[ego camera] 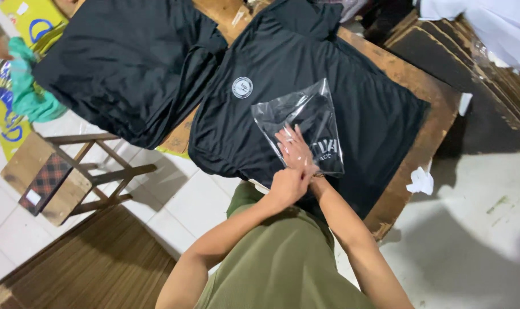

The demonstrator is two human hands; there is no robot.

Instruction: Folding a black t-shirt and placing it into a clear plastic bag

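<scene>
Head view: clear plastic bag point(303, 127) with folded black garment inside, lying on black shirt point(305, 86) spread over wooden table point(420, 86), just past centre toward 1 o'clock. Right hand point(296, 150) flat on bag's near end, fingers point(287, 137) spread apart, pressing, clamped on nothing. Left hand point(287, 184) at 6 o'clock of bag, fingers curled together at bag's lower edge; pinching the edge or not, cannot tell.

Risks, judged: slick film sliding over shirt beneath if pressed off-centre; trapped air puffing bag up; thin film tearing under a hard tug; garment inside bunching; spread shirt dragged toward table's near edge.

Counts: one bag, one spread shirt with round white patch point(242, 87), one heap of black cloth point(128, 63) at 10 o'clock, one wooden stool point(71, 177) at 8 o'clock, two white paper scraps point(421, 182) at 3 o'clock, two hands.
</scene>
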